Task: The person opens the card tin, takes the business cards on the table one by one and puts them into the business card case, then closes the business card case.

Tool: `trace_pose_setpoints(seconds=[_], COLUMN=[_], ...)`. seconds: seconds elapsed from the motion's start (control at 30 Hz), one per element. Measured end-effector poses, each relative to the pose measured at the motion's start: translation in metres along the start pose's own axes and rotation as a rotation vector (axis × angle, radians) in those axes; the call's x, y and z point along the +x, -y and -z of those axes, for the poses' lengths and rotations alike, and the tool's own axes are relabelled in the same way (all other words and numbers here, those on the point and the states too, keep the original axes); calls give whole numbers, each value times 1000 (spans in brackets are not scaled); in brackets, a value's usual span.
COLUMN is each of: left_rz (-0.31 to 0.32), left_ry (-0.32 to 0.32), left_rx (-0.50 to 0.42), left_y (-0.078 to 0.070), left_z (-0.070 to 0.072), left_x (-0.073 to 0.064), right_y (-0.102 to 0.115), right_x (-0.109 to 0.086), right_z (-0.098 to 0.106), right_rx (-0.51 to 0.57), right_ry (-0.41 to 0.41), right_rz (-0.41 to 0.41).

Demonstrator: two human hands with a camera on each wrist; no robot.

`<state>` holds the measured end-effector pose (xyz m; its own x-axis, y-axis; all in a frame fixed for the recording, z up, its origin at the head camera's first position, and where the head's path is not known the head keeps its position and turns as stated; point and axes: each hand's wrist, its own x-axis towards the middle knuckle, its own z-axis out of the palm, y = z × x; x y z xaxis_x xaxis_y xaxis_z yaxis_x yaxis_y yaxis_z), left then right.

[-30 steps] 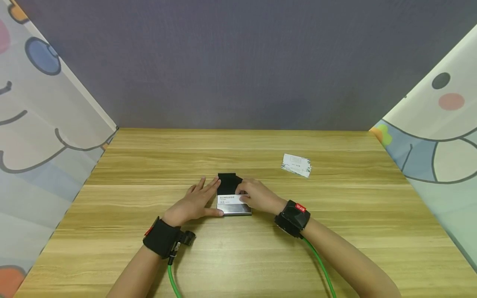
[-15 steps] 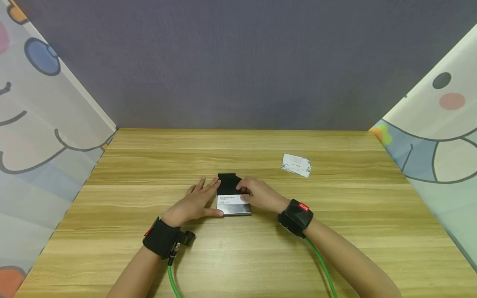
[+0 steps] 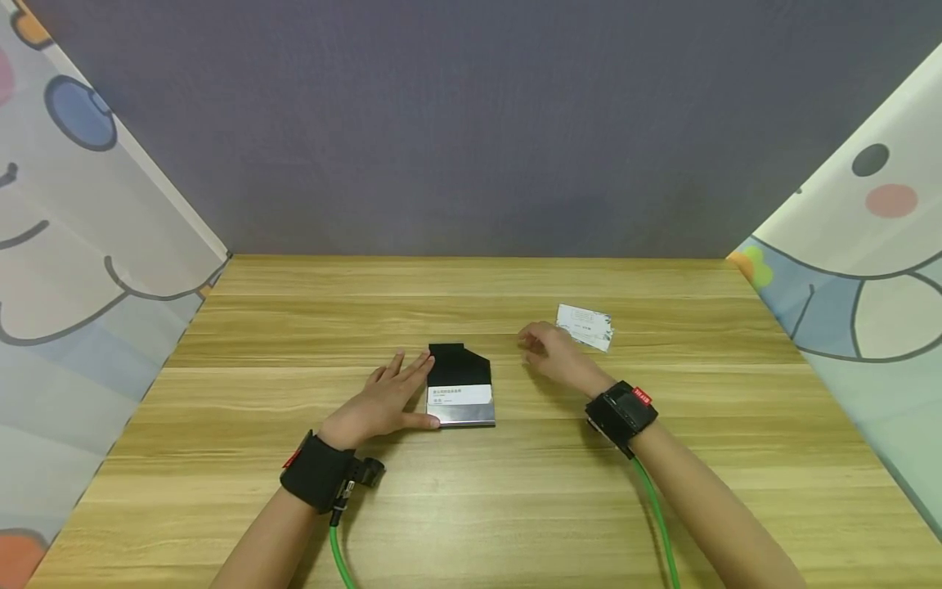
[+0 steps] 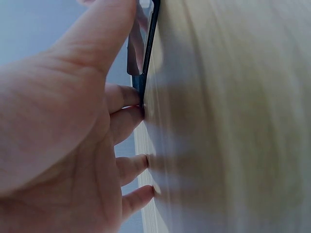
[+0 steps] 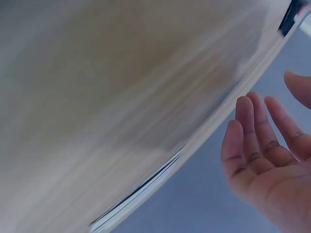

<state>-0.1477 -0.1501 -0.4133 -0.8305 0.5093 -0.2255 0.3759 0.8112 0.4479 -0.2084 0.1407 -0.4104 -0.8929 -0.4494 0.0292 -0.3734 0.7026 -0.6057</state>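
Note:
A business card holder (image 3: 460,414), black inside with a silvery front strip, lies opened out on the table. A white printed card (image 3: 459,394) sits in it, partly behind the silvery strip. Fingers spread, my left hand (image 3: 381,402) touches the holder's left edge with fingertips and thumb; the left wrist view shows the holder (image 4: 146,51) edge-on beside them. My right hand (image 3: 558,357) is off to the right of the holder, holding nothing, its fingers loosely bent in the right wrist view. Just beyond it lie white cards (image 3: 585,325) with a leafy printed border.
The wooden table (image 3: 471,499) runs back to a dark grey panel (image 3: 471,131). Cartoon-printed panels (image 3: 868,294) stand along both sides. A green cable (image 3: 657,515) trails from the right wristband, another from the left one.
My right hand has let go of the card in the holder and moved right, close to the loose white cards. The left hand has stayed at the holder's edge.

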Motion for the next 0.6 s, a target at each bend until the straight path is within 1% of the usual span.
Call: trace_pose_setpoints(seconds=[0.13,0.23,0.4,0.5,0.6], left_rz=[3,3,3,1,-1], left_ry=[-2,-4,-5,-5,-4], left_rx=[-4,-9,-12,-9,-9], left_y=[1,0,0,0,1], left_z=[-1,-1,-1,-1,-1], left_x=[0,0,0,1,1], right_y=[-17,-29,-49,-56,-61], right_x=[-2,-3,-4,-5,-6], right_z=[13,23,36,42,48], right_rx=[-27,-27,-50,-71,-103], right_ry=[-59,-86,-108,-121,-115], right_rz=[-46,-95,-166,-196,-229])
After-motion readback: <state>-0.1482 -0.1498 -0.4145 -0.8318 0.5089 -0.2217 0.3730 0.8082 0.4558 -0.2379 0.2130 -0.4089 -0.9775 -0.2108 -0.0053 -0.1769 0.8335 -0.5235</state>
